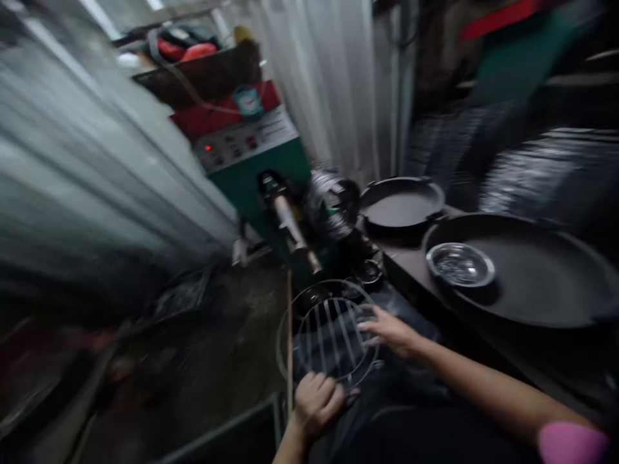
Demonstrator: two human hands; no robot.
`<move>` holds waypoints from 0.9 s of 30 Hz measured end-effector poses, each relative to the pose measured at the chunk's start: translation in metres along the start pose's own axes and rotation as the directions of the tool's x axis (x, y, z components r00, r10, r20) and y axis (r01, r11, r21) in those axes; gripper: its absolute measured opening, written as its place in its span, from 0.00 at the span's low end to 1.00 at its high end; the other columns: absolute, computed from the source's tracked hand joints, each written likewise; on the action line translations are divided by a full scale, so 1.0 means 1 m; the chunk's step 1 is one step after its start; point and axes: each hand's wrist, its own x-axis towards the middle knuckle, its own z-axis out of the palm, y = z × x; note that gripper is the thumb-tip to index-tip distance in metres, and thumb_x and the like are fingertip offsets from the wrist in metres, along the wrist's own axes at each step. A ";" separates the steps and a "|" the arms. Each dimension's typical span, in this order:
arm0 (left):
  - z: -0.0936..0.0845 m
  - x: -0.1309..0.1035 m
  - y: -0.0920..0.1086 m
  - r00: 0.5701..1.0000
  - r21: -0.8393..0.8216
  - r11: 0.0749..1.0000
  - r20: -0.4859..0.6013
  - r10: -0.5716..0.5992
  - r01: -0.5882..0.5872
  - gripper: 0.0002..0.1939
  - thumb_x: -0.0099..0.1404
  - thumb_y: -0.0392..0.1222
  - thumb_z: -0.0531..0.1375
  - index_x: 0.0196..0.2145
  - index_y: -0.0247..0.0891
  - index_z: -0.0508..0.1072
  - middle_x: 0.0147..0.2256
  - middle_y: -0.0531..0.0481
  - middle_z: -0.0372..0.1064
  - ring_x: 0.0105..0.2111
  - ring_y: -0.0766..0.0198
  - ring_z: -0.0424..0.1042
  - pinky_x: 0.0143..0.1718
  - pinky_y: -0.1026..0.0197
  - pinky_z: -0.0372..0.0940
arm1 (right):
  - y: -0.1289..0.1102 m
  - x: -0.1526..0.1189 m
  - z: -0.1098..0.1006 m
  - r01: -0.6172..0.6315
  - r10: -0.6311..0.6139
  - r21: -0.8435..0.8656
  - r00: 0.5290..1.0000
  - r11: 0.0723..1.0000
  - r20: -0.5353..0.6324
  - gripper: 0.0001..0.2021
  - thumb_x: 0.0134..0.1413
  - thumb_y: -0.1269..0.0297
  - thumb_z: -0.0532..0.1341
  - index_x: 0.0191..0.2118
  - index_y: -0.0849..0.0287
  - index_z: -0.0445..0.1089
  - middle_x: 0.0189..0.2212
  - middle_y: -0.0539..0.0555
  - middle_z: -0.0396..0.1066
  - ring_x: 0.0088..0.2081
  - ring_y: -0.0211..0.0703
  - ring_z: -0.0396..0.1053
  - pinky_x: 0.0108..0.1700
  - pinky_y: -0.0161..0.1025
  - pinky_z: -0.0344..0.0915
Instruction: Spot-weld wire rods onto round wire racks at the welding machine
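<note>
A round wire rack [326,327], made of a double ring with several straight bars across it, lies over dark cloth in front of me. My left hand [319,401] is closed on its near rim, knuckles up. At the rack's right side is my right hand [389,332], its fingers stretched out and slightly apart by the rim. Blur hides whether those fingertips touch the wire. Beyond the rack stands a green machine [264,161] with a red top and a lit control panel. A pale rod-shaped part [290,222] of it points toward the rack.
On a bench to the right are a small dark pan [401,209] and a large one [541,277]. A shiny metal bowl [460,264] sits in the large pan. Behind the pans is a coil of wire [336,203]. Corrugated metal walls [333,84] close the back and left.
</note>
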 end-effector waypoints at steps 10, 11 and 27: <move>0.009 -0.007 -0.016 0.990 0.006 0.999 -0.136 0.033 -0.032 0.17 0.55 0.58 0.59 0.34 0.43 0.72 0.35 0.46 0.71 0.38 0.59 0.68 0.46 0.52 0.57 | 0.007 0.000 -0.014 -0.007 0.025 0.144 0.992 0.990 -0.126 0.16 0.43 0.65 0.65 0.38 0.57 0.61 0.45 0.60 0.69 0.51 0.56 0.65 0.43 0.51 0.71; 0.006 -0.008 -0.019 0.969 -0.069 0.993 -0.221 -0.108 0.095 0.20 0.54 0.59 0.59 0.38 0.43 0.72 0.40 0.43 0.70 0.43 0.55 0.67 0.49 0.49 0.56 | 0.005 0.001 -0.015 -0.010 0.033 0.166 0.990 0.986 -0.136 0.15 0.43 0.66 0.65 0.38 0.57 0.62 0.45 0.60 0.69 0.51 0.56 0.66 0.43 0.51 0.71; 0.048 0.036 -0.048 0.350 -0.936 -0.060 0.188 -0.918 0.346 0.27 0.60 0.53 0.56 0.52 0.35 0.64 0.39 0.43 0.70 0.41 0.61 0.68 0.49 0.57 0.58 | -0.008 0.075 -0.067 -0.064 0.069 0.118 0.997 0.991 -0.038 0.22 0.46 0.56 0.62 0.47 0.56 0.60 0.44 0.63 0.72 0.49 0.56 0.68 0.41 0.47 0.71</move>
